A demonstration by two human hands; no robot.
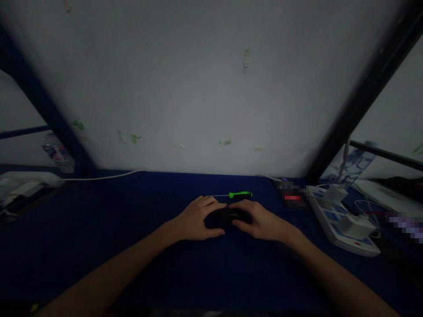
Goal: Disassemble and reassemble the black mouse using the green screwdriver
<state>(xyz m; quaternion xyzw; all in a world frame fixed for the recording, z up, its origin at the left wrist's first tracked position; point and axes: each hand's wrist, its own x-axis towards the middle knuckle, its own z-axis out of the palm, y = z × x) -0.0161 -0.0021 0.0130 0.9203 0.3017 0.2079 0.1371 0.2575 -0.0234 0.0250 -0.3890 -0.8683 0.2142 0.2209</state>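
Observation:
A dark, rounded computer mouse lies between my two hands on the blue tabletop. My left hand curves round its left end, fingers over the far side and thumb on the near side. From the opposite side, my right hand closes on the right end with fingers and thumb. The mouse's underside is hidden, and dim light blurs its details. Just beyond both hands lies a screwdriver with a green and black handle, its thin shaft pointing left toward my left fingers.
To the right are a white power strip with plugged-in adapters and a partly blurred dark item. Another white power strip and a plastic bottle stand at left. A pale wall and dark frame posts bound the back.

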